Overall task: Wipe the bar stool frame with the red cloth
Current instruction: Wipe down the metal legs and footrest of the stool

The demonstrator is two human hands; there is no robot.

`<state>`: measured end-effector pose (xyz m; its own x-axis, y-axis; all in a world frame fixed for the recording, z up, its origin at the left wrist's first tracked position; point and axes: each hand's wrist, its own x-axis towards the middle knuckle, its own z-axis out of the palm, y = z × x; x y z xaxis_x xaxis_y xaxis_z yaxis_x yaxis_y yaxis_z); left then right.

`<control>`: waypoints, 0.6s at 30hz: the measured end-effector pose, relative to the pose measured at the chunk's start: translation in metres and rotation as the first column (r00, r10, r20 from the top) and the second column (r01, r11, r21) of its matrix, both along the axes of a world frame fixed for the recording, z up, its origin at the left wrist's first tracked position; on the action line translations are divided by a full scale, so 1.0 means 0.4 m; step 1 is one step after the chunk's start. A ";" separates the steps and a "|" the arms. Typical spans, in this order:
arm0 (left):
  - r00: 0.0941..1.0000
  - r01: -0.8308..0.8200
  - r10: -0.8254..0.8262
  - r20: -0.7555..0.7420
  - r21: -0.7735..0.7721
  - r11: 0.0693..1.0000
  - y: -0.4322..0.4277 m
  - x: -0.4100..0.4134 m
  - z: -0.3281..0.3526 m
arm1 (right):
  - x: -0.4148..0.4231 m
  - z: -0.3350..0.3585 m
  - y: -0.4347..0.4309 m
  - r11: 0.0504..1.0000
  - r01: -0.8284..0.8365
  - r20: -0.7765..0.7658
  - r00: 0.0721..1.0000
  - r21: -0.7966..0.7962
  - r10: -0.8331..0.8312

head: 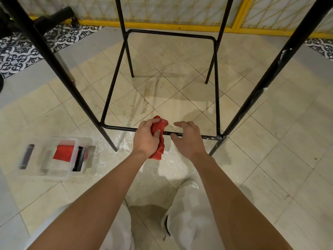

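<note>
The black metal bar stool frame (115, 73) stands on the tiled floor, its four legs rising past the top of the view. Its low footrest ring runs around the legs, and the near bar (200, 136) crosses just in front of me, speckled with white marks. My left hand (146, 138) is shut on the crumpled red cloth (159, 139), which is pressed against the near bar and hangs down below it. My right hand (188, 139) hovers just to the right with its fingers spread, fingertips at the bar, holding nothing.
A clear plastic box (55, 157) with a folded red cloth and dark tools sits on the floor at the left. A yellow-framed mesh partition (162, 26) closes the far side. My legs in light trousers and shoes are at the bottom. White dust streaks the tiles.
</note>
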<state>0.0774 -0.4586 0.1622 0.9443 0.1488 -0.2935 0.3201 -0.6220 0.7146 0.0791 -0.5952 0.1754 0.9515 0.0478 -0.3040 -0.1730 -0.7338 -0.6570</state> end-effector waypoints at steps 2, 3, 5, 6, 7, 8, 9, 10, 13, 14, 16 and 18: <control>0.999 -0.045 0.043 -0.025 -0.092 0.995 0.005 0.008 0.010 | 0.000 0.001 0.016 1.000 0.003 0.058 0.998 0.004 -0.003; 0.999 -0.032 0.026 -0.045 -0.132 0.991 0.007 0.011 0.014 | 0.001 0.002 0.027 1.000 0.002 0.088 0.996 0.011 -0.003; 0.997 0.006 -0.022 -0.077 -0.204 0.979 0.012 0.014 0.020 | 0.002 0.001 0.057 0.999 -0.043 0.114 0.993 0.014 0.042; 0.995 0.018 -0.041 -0.092 -0.235 0.972 0.018 0.015 0.022 | 0.001 -0.002 0.074 0.996 -0.086 0.103 0.991 0.009 0.085; 0.992 0.018 -0.051 -0.116 -0.269 0.963 0.026 0.015 0.024 | -0.002 -0.007 0.090 0.991 -0.133 0.085 0.988 -0.001 0.132; 0.987 -0.004 -0.046 -0.153 -0.314 0.949 0.040 0.016 0.023 | -0.004 -0.012 0.105 0.984 -0.176 0.062 0.982 -0.019 0.177; 0.981 -0.039 -0.033 -0.191 -0.362 0.931 0.054 0.018 0.021 | -0.006 -0.017 0.115 0.978 -0.206 0.039 0.977 -0.037 0.208; 0.975 -0.073 -0.021 -0.223 -0.404 0.912 0.069 0.019 0.016 | -0.007 -0.020 0.120 0.974 -0.220 0.020 0.975 -0.048 0.221; 0.976 -0.049 -0.032 -0.214 -0.364 0.930 0.106 0.010 0.007 | -0.006 -0.026 0.132 0.969 -0.242 0.005 0.970 -0.056 0.243; 0.983 -0.029 -0.030 -0.183 -0.310 0.950 0.113 0.004 0.008 | -0.008 -0.027 0.137 0.963 -0.260 0.003 0.965 -0.065 0.261; 0.992 -0.028 -0.002 -0.130 -0.234 0.972 0.121 -0.001 0.008 | -0.013 -0.032 0.150 0.948 -0.297 0.002 0.954 -0.111 0.299; 0.993 -0.039 0.015 -0.116 -0.208 0.977 0.126 0.000 0.008 | -0.021 -0.041 0.164 0.928 -0.309 0.038 0.946 -0.209 0.323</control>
<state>0.0775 -0.4080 0.1655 0.8997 0.0972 -0.4255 0.4208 -0.4522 0.7864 0.0706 -0.5294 0.1588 0.9162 0.2954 -0.2708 0.1307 -0.8591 -0.4948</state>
